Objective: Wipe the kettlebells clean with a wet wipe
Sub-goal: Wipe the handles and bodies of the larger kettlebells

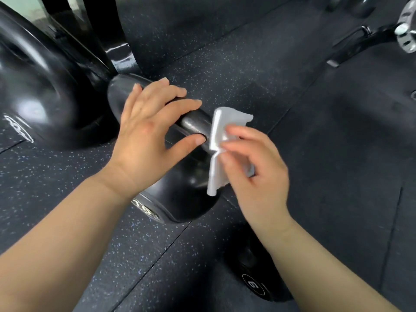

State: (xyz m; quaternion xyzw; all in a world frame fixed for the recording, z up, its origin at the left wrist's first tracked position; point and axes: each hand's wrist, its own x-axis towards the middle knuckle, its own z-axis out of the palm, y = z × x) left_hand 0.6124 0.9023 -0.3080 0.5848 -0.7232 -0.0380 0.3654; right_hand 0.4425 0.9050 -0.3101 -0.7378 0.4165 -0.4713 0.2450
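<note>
At the far left, around nine o'clock, stands a large kettlebell (45,91), black and glossy, round like a ball, with a white round mark low on its side. Behind it, toward eleven o'clock, rises a black painted post (117,41) with a shiny surface.

In the centre is the middle kettlebell (180,199), also black and smooth, with a thick curved handle (193,122) that looks more grey and dull than the body. A white ring with a number that reads like 16 is printed on its lower side. It stands on the floor (315,154), which is dark rubber in tiles, grainy, with small pale and blue specks and thin seams between the tiles.

The left hand (148,136) lies over the handle from the ten o'clock side, fingers spread and half curled around the bar, the thumb under it; the grip looks loose, not tight.

Just to the right, the wet wipe (219,140) is white, thin and folded, draped on the handle's right end and hanging down. The right hand (254,172) pinches it between thumb and fingertips; this hand is a little blurred.

At five o'clock, under the right forearm, a small kettlebell (256,284) shows a white ring with a 6. At two o'clock is a silver metal fitting (407,34) on black bars.
</note>
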